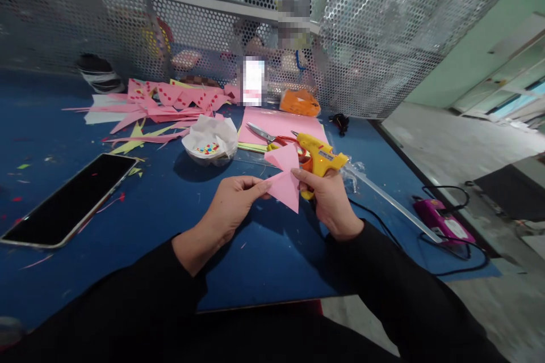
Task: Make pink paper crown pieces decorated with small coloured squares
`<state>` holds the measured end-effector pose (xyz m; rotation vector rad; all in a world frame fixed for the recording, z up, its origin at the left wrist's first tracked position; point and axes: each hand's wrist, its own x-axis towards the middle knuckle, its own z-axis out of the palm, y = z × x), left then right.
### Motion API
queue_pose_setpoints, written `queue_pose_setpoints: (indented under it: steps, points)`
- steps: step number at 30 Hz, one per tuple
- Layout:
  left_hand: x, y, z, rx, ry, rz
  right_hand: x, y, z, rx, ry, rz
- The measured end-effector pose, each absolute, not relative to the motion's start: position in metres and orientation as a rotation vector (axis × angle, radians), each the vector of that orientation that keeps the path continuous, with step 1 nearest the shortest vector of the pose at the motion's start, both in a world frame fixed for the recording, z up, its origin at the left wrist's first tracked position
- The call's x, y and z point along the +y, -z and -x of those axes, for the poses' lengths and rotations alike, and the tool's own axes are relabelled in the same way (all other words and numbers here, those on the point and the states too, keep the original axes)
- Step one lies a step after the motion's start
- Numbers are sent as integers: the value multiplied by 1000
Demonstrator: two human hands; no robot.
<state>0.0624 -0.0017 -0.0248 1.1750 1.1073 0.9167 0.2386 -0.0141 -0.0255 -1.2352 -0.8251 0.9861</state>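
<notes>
Between my two hands is a piece of pink paper (286, 188), shaped like two triangles meeting at a narrow waist. My left hand (232, 204) pinches its left edge between thumb and fingers. With thumb on top, my right hand (330, 198) grips the paper's right edge near the waist. A yellow glue gun (321, 154) sits right at that hand, its nozzle pointing left and a long clear glue stick (395, 204) coming out of its back. Its handle passes behind my right hand; whether the fingers hold it is hidden. Scissors (268, 135) with red handles lie just behind the paper.
A paper-lined bowl (212, 142) holds small coloured bits. Pink and yellow paper cutouts (170, 102) pile behind it, near stacked pink sheets (281, 120). A dark-screened phone (72, 198) lies left; a purple power strip (443, 221) with black cords sits right. Perforated metal panels (374, 22) stand behind.
</notes>
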Motion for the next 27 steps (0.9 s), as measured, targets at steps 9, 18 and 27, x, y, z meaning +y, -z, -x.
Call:
queue_pose_setpoints:
  steps: [9, 18, 27]
  points:
    - [-4, 28, -63, 1048, -868, -1096, -13, 29, -238, -815, -989, 1194]
    - [-3, 24, -63, 1147, -915, -1193, -16, 29, -234, -851, -1036, 1210]
    - [-4, 27, -62, 1126, -860, -1209, -16, 26, -234, -834, -1022, 1215]
